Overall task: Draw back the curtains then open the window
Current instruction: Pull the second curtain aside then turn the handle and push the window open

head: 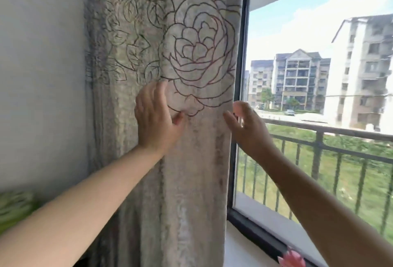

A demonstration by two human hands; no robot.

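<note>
A beige curtain [170, 39] with outlined roses hangs bunched at the left of the window, beside the wall. My left hand [156, 118] lies flat against its front, fingers apart and pointing up, thumb out to the right. My right hand [246, 124] is raised at the curtain's right edge, fingers spread, in front of the dark window frame [241, 54]; it holds nothing. The window pane [308, 65] to the right is uncovered. I cannot tell whether it is shut.
A white sill [238, 252] runs along the bottom, with a pink object [291, 258] on it at the lower right. A grey wall [42, 75] stands to the left, with something green [14, 207] at its foot. Outside are a balcony railing [331, 150], grass and apartment blocks.
</note>
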